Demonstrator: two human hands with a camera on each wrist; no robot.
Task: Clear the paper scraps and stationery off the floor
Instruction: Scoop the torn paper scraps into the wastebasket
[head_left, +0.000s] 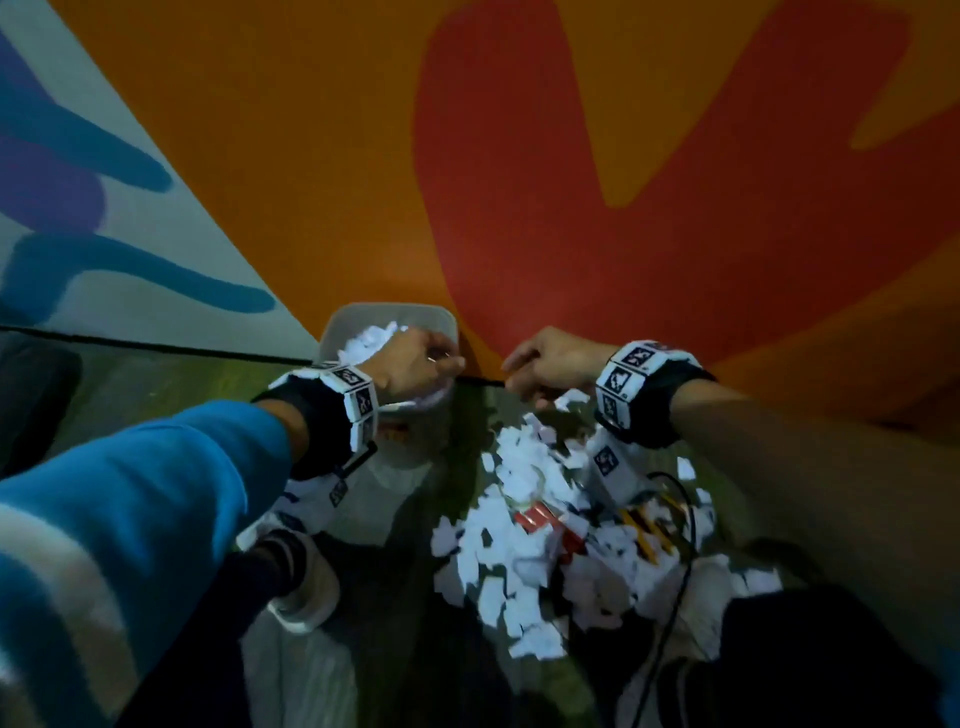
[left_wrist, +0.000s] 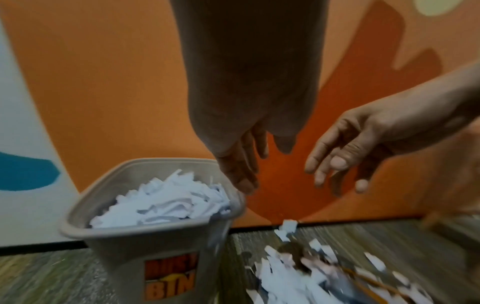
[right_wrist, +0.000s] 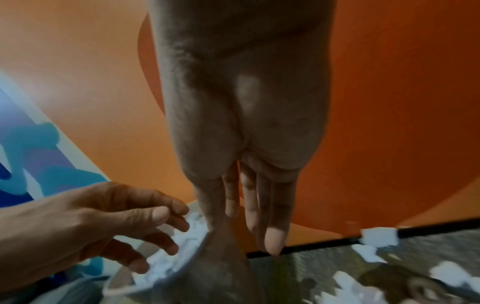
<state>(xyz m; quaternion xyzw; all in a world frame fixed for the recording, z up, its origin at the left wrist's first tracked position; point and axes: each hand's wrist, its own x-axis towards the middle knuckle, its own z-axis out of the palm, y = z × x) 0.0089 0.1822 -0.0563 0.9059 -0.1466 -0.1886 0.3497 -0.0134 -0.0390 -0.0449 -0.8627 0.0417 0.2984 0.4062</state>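
While over bin (left_wrist: 155, 232) | left hand (head_left: 415, 361) grip spread, empty | right hand (head_left: 550, 364) likewise

Left hand (head_left: 415, 361), right hand (head_left: 550, 364) side by side, fingers (left_wrist: 324, 164) loose, empty.

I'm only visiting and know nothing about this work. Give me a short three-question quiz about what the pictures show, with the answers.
1. True or false: the grey bin already has paper in it.
2. Which hand hovers above the bin's opening: A, left hand, or B, right hand?
3. Fill in: most paper scraps lie on the ____, with yellow pencils among them.

Key:
1. True; white scraps fill it near the rim.
2. A; the right hand hangs beside the bin. Both hands are empty, fingers relaxed.
3. Floor.
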